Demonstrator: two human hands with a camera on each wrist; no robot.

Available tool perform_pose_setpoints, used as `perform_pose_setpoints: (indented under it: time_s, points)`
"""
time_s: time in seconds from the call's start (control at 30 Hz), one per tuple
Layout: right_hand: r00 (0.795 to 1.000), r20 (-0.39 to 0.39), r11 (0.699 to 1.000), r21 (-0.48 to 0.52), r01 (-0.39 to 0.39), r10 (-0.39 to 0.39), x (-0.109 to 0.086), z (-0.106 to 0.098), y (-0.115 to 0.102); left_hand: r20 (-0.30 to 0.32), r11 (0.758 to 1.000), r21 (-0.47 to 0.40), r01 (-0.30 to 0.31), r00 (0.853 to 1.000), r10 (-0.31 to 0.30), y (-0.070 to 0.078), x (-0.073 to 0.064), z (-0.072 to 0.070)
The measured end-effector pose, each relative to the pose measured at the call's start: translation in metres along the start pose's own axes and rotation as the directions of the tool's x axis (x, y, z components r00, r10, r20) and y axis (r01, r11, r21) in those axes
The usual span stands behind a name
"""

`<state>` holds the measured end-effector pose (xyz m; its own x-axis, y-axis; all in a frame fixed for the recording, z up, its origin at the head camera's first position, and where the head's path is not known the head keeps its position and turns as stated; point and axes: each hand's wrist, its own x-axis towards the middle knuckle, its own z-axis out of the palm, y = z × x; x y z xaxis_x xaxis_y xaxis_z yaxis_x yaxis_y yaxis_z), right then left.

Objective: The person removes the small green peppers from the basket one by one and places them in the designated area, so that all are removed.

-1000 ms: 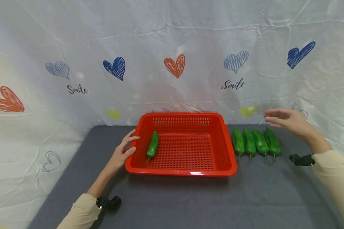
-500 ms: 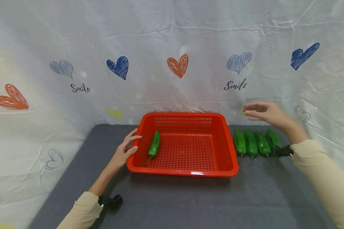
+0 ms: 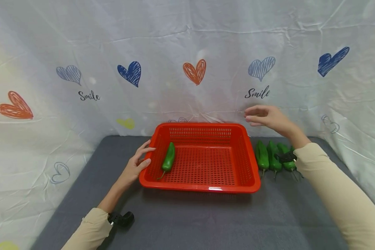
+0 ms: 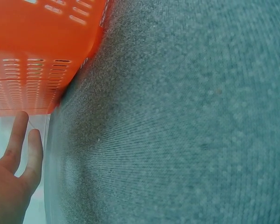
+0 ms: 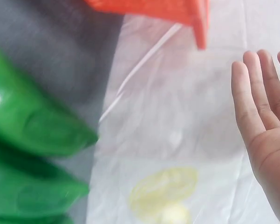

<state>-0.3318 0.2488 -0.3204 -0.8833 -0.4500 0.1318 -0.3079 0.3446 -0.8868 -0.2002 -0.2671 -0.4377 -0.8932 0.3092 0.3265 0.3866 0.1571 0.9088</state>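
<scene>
A red plastic basket (image 3: 200, 187) with slotted walls stands on the grey table, one long green pepper (image 3: 168, 158) lying inside at its left. My left hand (image 3: 134, 166) rests against the basket's left side. Its index finger and thumb reach over the rim, and in the left wrist view two nearly straight fingers (image 4: 34, 151) show beside the outer wall. My right hand (image 3: 270, 118) hovers empty, apart from the basket's back right corner, its fingers relaxed. Several more green peppers (image 3: 262, 156) lie side by side right of the basket, partly hidden by the right wrist camera.
Behind the table hangs a white cloth (image 3: 162, 41) printed with hearts and the word "Smile". Grey table surface (image 3: 200, 222) extends in front of the basket. A black wrist camera (image 3: 122, 219) sits on the left forearm.
My right hand has swept left, from beyond the row of peppers to near the basket's back right corner, with nothing in it. The left hand and the peppers have stayed put.
</scene>
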Motion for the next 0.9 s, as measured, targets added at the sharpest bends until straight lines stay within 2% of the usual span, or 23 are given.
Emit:
perform_pose_setpoints:
  time_s: [0.27,0.6,0.9]
  points:
    - [0.997,0.031,0.994,0.089,0.069,-0.072,0.024,0.021,-0.018,0.001,0.999,-0.032,0.005,1.0,-0.005,0.0,0.001,0.001]
    - [0.994,0.053,0.97,0.229,0.08,-0.095,0.042,0.048,-0.026,-0.003,1.0,-0.018,0.015,1.0,-0.015,0.0,0.0,0.001]
    - [0.991,0.084,0.963,0.257,0.077,-0.102,0.055,0.073,-0.037,-0.008,0.999,-0.03,0.02,1.0,-0.02,0.0,0.0,0.0]
